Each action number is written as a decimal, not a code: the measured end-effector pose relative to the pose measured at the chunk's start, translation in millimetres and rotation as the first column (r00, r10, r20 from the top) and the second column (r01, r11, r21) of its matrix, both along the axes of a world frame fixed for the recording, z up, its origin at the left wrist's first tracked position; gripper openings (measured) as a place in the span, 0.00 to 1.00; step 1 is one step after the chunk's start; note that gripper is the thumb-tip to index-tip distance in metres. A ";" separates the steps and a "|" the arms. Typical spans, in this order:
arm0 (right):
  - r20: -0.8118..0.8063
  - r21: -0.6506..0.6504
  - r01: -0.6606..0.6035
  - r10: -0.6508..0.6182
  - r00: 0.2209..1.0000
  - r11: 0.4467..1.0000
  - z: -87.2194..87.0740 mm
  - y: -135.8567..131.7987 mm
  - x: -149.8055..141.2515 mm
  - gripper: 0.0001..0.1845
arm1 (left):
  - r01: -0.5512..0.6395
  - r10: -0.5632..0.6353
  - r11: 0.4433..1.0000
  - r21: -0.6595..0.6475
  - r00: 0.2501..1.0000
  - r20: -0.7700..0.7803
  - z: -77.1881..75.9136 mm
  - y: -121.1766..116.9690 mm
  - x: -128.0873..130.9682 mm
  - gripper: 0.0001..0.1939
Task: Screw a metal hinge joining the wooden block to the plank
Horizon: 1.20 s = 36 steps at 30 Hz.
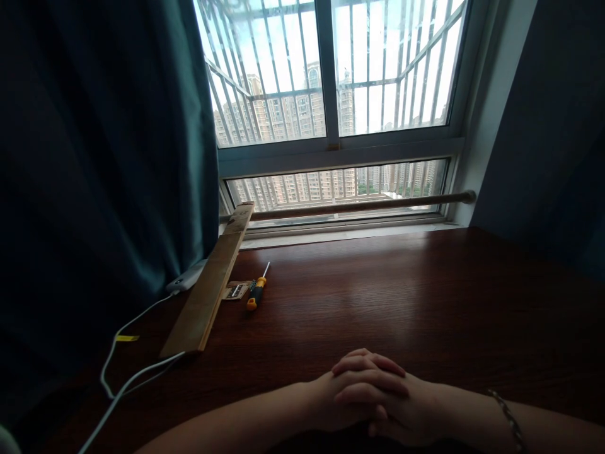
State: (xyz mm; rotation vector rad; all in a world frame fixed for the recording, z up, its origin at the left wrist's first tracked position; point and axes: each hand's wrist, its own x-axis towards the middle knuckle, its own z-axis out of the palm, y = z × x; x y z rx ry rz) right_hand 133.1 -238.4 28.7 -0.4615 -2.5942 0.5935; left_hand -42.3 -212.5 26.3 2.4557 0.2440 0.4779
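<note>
Clasped, fingers interlaced: left hand (pixel 331 398) and right hand (pixel 418 403), low over the near part of the table (pixel 359 302). One bracelet (pixel 507 416), right wrist. One screwdriver (pixel 258 291), yellow and black, lying well apart from the hands, tip toward the window (pixel 333 135). Just left of it, one card (pixel 236 291); then one long plank (pixel 203 296), white cable (pixel 111 372) alongside.

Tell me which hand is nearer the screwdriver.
Left. The left hand is right of the screwdriver, toward the camera; the right hand, clasped with it, is farther right.
</note>
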 end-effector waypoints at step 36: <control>0.015 -0.012 0.004 -0.004 1.000 1.000 2.5 0.1 -0.2 0.24 | 0.007 -0.007 1.000 0.013 1.000 0.007 -0.2 0.5 0.8 0.22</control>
